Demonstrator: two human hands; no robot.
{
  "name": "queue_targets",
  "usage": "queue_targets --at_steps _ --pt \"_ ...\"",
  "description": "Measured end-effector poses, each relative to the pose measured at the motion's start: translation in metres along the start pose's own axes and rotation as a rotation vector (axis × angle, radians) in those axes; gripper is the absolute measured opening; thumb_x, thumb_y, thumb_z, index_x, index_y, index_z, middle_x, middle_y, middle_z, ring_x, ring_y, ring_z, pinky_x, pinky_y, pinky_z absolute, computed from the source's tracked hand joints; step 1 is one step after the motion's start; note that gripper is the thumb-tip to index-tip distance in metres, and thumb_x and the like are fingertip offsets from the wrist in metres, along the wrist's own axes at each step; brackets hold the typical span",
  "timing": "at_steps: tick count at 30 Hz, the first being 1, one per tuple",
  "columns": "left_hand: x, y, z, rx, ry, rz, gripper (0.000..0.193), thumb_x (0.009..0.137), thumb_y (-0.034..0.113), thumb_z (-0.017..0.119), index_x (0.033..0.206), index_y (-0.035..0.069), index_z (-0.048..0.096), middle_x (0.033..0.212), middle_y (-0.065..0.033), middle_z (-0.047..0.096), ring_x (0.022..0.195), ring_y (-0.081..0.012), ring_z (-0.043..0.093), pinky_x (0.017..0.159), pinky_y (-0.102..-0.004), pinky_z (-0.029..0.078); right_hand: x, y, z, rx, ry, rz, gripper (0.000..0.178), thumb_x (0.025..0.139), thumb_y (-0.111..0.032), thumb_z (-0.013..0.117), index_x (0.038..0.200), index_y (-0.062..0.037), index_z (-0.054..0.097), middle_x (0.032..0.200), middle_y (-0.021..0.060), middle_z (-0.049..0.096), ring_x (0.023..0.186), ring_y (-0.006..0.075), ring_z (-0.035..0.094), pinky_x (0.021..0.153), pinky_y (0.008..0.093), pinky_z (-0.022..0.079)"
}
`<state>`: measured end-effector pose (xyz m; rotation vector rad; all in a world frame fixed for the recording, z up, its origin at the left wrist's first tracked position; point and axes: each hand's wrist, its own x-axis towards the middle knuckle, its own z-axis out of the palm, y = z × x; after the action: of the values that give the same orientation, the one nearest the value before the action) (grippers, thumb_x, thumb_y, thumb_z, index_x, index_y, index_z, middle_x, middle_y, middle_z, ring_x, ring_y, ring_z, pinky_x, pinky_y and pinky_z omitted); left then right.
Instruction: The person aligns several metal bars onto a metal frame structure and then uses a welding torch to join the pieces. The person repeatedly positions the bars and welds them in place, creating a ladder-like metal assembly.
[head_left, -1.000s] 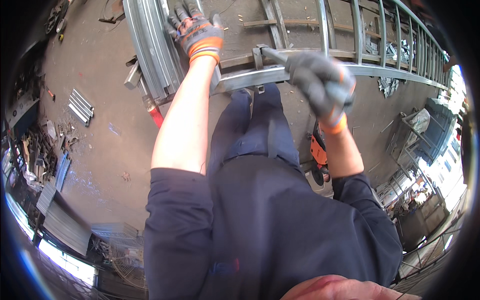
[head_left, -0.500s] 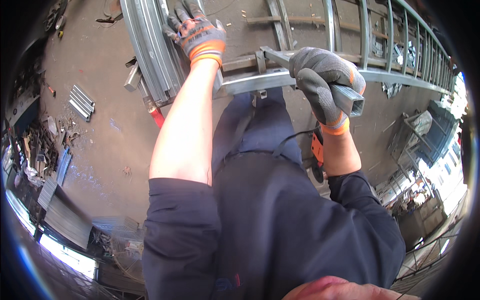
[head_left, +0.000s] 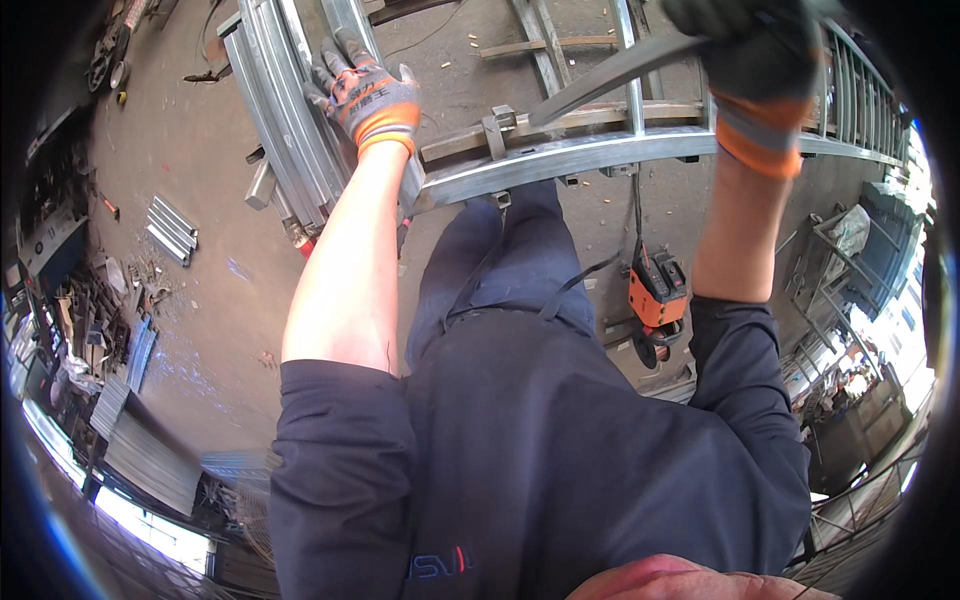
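With fingers spread, my gloved left hand (head_left: 372, 105) lies flat on a bundle of long galvanized steel profiles (head_left: 283, 110) at the upper left. My right hand (head_left: 755, 75), in a grey and orange glove, is raised at the upper right, closed around a square metal tube (head_left: 625, 78). The tube slants down and left, above a welded metal frame with a long front rail (head_left: 560, 165). Blur hides the fingers of my right hand in part. A short upright stub (head_left: 495, 137) stands at the rail near the tube's lower end.
An orange boxy machine (head_left: 657, 290) with a cable is right of my legs. Short metal pieces (head_left: 172, 230) lie on the floor at left, near a scrap heap (head_left: 90, 325). The ladder-like frame (head_left: 850, 95) runs far right. A blue-grey rack (head_left: 875, 250) stands at right.
My right hand has lifted up and to the right with the square tube, which now slants over the frame. My left hand has shifted slightly left, still on the profiles. The orange machine shows more fully.
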<state>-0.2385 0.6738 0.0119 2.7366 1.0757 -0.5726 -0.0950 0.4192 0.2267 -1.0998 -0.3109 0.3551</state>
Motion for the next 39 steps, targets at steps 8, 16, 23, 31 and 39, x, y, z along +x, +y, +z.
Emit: queue_targets --at_steps 8,16,23,31,39 --pt "0.001 -0.003 0.014 0.060 0.208 0.026 0.083 0.088 0.059 0.068 0.152 0.008 0.051 0.157 -0.0262 0.045 0.150 -0.0420 0.041 0.125 -0.0591 0.030 0.072 0.099 -0.029 -0.009 0.123 0.510 0.027 0.102 -0.030 0.066 0.082 -0.0154 0.058 0.056 -0.0041 0.041 0.044 0.0122 0.042 0.045 0.0328 0.038" --pt "0.003 -0.005 0.017 0.059 0.149 0.023 0.107 0.083 0.058 0.073 0.167 0.012 0.026 0.173 -0.0205 0.019 0.155 -0.0417 0.033 0.125 -0.0616 0.027 0.091 0.190 -0.022 -0.414 0.080 0.559 0.030 0.103 -0.037 0.069 0.086 -0.0139 0.061 0.060 -0.0028 0.048 0.046 0.0127 0.047 0.043 0.0280 0.040" --pt "0.005 -0.009 0.034 0.143 0.139 0.028 0.098 0.077 0.068 0.074 0.154 0.011 0.052 0.172 -0.0231 0.019 0.157 -0.0427 0.026 0.124 -0.0647 0.027 -0.009 0.201 -0.045 -1.486 -0.271 0.669 0.074 0.097 -0.070 0.056 0.123 -0.0021 0.064 0.112 0.0259 0.074 0.110 0.0439 0.069 0.098 0.0494 0.054" --pt "0.003 -0.008 0.024 0.028 0.103 0.019 0.101 0.082 0.059 0.069 0.164 0.012 0.034 0.173 -0.0184 0.021 0.159 -0.0413 0.022 0.129 -0.0604 0.013 -0.046 0.207 -0.051 -1.277 -0.364 0.833 0.077 0.096 -0.074 0.053 0.121 -0.0026 0.067 0.114 0.0293 0.073 0.113 0.0467 0.068 0.100 0.0504 0.053" --pt "-0.008 0.003 -0.003 0.047 0.220 0.053 0.111 0.081 0.053 0.072 0.169 0.008 0.021 0.174 -0.0173 0.020 0.162 -0.0396 0.014 0.131 -0.0556 0.011 -0.038 0.198 -0.050 -1.288 -0.434 0.864 0.068 0.098 -0.064 0.060 0.118 0.0012 0.068 0.113 0.0276 0.074 0.112 0.0442 0.069 0.098 0.0495 0.053"
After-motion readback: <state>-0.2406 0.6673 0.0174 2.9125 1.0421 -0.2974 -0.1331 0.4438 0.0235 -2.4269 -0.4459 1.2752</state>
